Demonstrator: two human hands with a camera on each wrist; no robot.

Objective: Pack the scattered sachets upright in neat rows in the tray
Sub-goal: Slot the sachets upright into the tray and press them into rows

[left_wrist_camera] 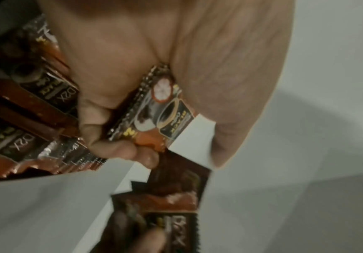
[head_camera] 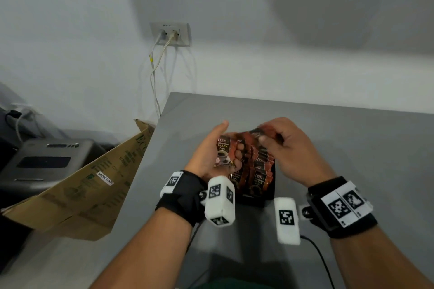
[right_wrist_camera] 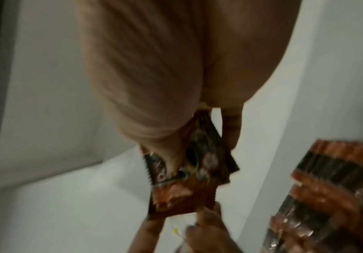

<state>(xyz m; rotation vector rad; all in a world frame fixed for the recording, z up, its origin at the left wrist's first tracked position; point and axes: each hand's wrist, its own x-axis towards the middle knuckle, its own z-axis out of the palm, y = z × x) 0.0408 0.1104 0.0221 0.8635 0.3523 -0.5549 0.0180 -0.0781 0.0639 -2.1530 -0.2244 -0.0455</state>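
A small black tray [head_camera: 258,197] on the grey table holds several brown-and-orange coffee sachets [head_camera: 259,177] standing upright in rows. My left hand [head_camera: 211,150] hovers over the tray's left side and grips a sachet [head_camera: 224,151] in its curled fingers, label facing me; the same sachet [left_wrist_camera: 161,113] shows in the left wrist view. My right hand [head_camera: 284,141] pinches another sachet [head_camera: 263,132] above the tray's far end. In the right wrist view this sachet [right_wrist_camera: 189,174] hangs from my thumb and fingers.
An open cardboard box [head_camera: 94,178] leans against the table's left edge. A grey device [head_camera: 44,159] sits on the floor beyond it. Cables run from a wall socket [head_camera: 171,34] down behind the table [head_camera: 352,148]. A black cable [head_camera: 317,253] trails from my right wrist.
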